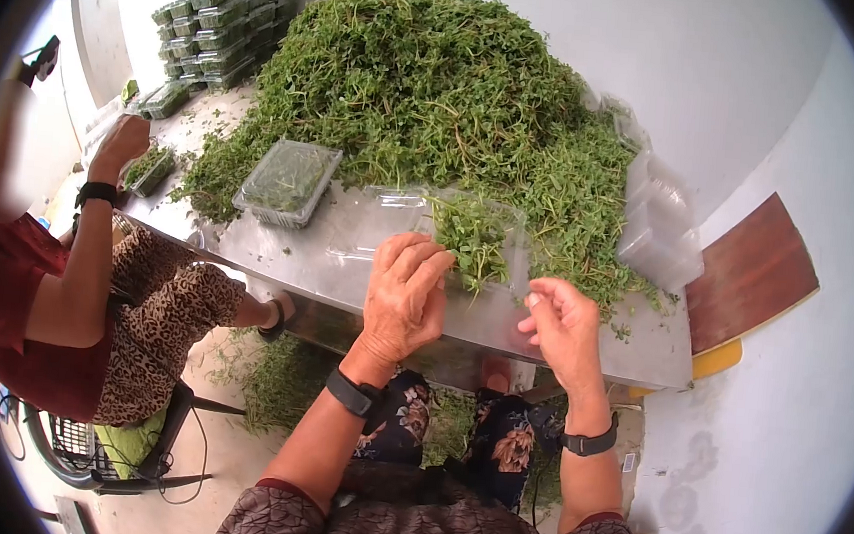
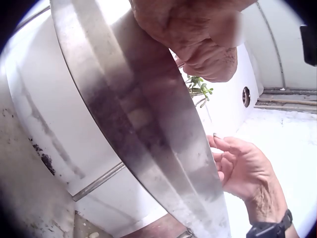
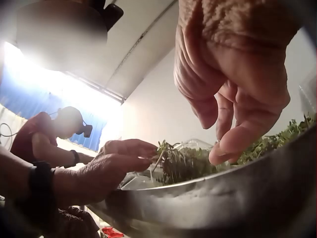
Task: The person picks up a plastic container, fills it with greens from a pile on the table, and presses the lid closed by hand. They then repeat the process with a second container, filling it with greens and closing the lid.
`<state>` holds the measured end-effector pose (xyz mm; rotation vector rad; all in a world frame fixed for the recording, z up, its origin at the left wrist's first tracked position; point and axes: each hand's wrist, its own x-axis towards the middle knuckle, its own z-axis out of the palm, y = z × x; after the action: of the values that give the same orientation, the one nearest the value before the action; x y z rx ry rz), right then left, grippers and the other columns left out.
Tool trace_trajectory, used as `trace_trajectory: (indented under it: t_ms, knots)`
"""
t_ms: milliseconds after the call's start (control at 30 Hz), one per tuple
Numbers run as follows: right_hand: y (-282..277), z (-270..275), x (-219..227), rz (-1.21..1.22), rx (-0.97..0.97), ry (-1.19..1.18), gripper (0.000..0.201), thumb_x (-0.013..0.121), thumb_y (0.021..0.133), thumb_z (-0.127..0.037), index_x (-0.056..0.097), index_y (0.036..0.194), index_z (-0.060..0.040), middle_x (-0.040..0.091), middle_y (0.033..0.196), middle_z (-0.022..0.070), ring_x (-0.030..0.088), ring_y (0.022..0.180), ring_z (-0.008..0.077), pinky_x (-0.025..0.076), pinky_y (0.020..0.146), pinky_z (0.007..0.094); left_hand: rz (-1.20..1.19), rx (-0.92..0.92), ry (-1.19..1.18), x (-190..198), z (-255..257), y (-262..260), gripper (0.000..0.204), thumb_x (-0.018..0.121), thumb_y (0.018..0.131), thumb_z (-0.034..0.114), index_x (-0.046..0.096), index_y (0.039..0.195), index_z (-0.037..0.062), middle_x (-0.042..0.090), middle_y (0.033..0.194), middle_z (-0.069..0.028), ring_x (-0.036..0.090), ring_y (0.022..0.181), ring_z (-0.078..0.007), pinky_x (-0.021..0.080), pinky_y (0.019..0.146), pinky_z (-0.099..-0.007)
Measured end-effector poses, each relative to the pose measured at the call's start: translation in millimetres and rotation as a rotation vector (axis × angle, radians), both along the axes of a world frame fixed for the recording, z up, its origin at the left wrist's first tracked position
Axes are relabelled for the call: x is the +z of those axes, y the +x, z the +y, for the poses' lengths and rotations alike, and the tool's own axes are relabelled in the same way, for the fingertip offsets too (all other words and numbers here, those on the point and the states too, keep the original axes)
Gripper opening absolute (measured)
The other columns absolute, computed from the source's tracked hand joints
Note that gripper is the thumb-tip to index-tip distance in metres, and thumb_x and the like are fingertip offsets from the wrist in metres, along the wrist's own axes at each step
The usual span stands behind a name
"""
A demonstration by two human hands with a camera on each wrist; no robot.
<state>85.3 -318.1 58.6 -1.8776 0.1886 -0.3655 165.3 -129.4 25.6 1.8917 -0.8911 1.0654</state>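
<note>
A small produce-packing workroom: a mound of leafy greens (image 1: 431, 87) covers much of the metal table (image 1: 653, 357) at upper centre, filled clear clamshell boxes (image 1: 227, 32) stand stacked at upper left, and clear plastic containers (image 1: 659, 230) stand toward the right.

Both forearms (image 1: 318, 444) stretched forward, hands apart, left hand (image 1: 405, 295) bent in a pinch, knuckles up, right hand (image 1: 568, 330) loosely curled, thumb-to-fingertip contact unclear
</note>
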Motion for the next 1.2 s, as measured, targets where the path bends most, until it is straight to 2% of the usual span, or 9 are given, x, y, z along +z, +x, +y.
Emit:
trace_trajectory:
  t_ms: [133, 200, 300, 433, 533, 833, 933, 1000, 1200]
  knots:
    - [-2.4, -3.0, -21.5, -0.005, 0.003, 0.097, 0.016, 0.057, 0.091, -0.007, 0.063, 0.102, 0.0021, 0.065, 0.081, 0.0058, 0.063, 0.062, 0.0096, 0.046, 0.050, 0.0220, 0.015, -0.020, 0.039, 3.4, 2.9, -2.1, 0.038, 0.059, 0.063, -0.004, 0.059, 0.100, 0.0033, 0.059, 0.098, -0.0106, 0.054, 0.102, -0.0326, 0.041, 0.092, -0.0453]
    - [-3.3, -4.8, -23.7, -0.033, 0.004, 0.138, 0.015, 0.056, 0.091, -0.007, 0.063, 0.101, 0.0017, 0.065, 0.082, 0.0056, 0.062, 0.062, 0.0091, 0.046, 0.050, 0.0220, 0.034, -0.027, 0.083, 4.7, 4.0, -4.0, 0.035, 0.064, 0.066, 0.004, 0.060, 0.101, 0.0039, 0.059, 0.098, -0.0102, 0.053, 0.102, -0.0321, 0.039, 0.094, -0.0465]
    - [-6.0, -3.5, -26.9, -0.087, 0.002, 0.184, 0.014, 0.056, 0.091, -0.006, 0.063, 0.100, 0.0018, 0.065, 0.082, 0.0055, 0.061, 0.062, 0.0084, 0.047, 0.050, 0.0221, 0.065, -0.034, 0.098, 8.3, 2.9, -6.1, 0.035, 0.068, 0.067, 0.012, 0.062, 0.101, 0.0044, 0.061, 0.100, -0.0102, 0.054, 0.103, -0.0316, 0.037, 0.095, -0.0470]
    - [-7.9, -0.1, -33.0, -0.153, 0.007, 0.173, 0.013, 0.055, 0.090, -0.004, 0.063, 0.098, 0.0029, 0.065, 0.081, 0.0057, 0.060, 0.060, 0.0088, 0.047, 0.052, 0.0226, 0.029, -0.010, 0.172, 8.6, 2.0, -5.1, 0.036, 0.071, 0.067, 0.016, 0.062, 0.100, 0.0047, 0.061, 0.099, -0.0092, 0.054, 0.103, -0.0302, 0.036, 0.097, -0.0473]
    - [-6.8, -0.2, -32.7, -0.172, 0.001, 0.146, 0.012, 0.055, 0.090, -0.003, 0.063, 0.096, 0.0032, 0.065, 0.080, 0.0056, 0.060, 0.060, 0.0092, 0.048, 0.054, 0.0231, 0.035, 0.001, 0.215, 6.8, 0.2, -4.0, 0.036, 0.072, 0.065, 0.014, 0.062, 0.098, 0.0052, 0.060, 0.096, -0.0084, 0.054, 0.103, -0.0291, 0.035, 0.098, -0.0476]
    - [-4.3, -1.1, -31.6, -0.135, -0.009, 0.154, 0.012, 0.054, 0.088, -0.002, 0.064, 0.095, 0.0022, 0.065, 0.078, 0.0054, 0.060, 0.058, 0.0095, 0.049, 0.054, 0.0240, 0.043, -0.039, 0.203, 3.4, 8.2, 4.9, 0.027, 0.061, 0.064, -0.001, 0.064, 0.089, 0.0081, 0.062, 0.091, -0.0035, 0.055, 0.105, -0.0266, 0.031, 0.102, -0.0489]
    - [-1.7, -3.3, -38.8, -0.169, 0.003, 0.132, 0.012, 0.054, 0.088, -0.002, 0.063, 0.094, 0.0025, 0.065, 0.078, 0.0052, 0.060, 0.058, 0.0092, 0.048, 0.054, 0.0234, 0.002, -0.060, 0.295, 10.5, 27.2, 11.1, 0.026, 0.060, 0.061, -0.004, 0.065, 0.083, 0.0094, 0.063, 0.091, -0.0012, 0.055, 0.107, -0.0255, 0.028, 0.104, -0.0494]
    - [-1.3, -3.0, -39.3, -0.172, 0.008, 0.147, 0.011, 0.054, 0.088, -0.002, 0.063, 0.094, 0.0023, 0.065, 0.078, 0.0049, 0.060, 0.058, 0.0091, 0.048, 0.054, 0.0232, -0.046, -0.008, 0.363, 19.0, 40.5, 15.0, 0.030, 0.057, 0.059, -0.008, 0.066, 0.080, 0.0106, 0.063, 0.092, 0.0002, 0.055, 0.108, -0.0243, 0.027, 0.105, -0.0495]
    - [-4.9, -3.7, -44.1, -0.153, 0.039, 0.124, 0.013, 0.053, 0.091, -0.004, 0.062, 0.098, 0.0009, 0.065, 0.086, 0.0042, 0.057, 0.060, 0.0060, 0.048, 0.052, 0.0214, 0.041, 0.025, 0.376, 25.2, 56.7, 13.0, 0.045, 0.052, 0.056, -0.010, 0.065, 0.096, 0.0074, 0.063, 0.103, -0.0056, 0.052, 0.112, -0.0303, 0.032, 0.104, -0.0465]
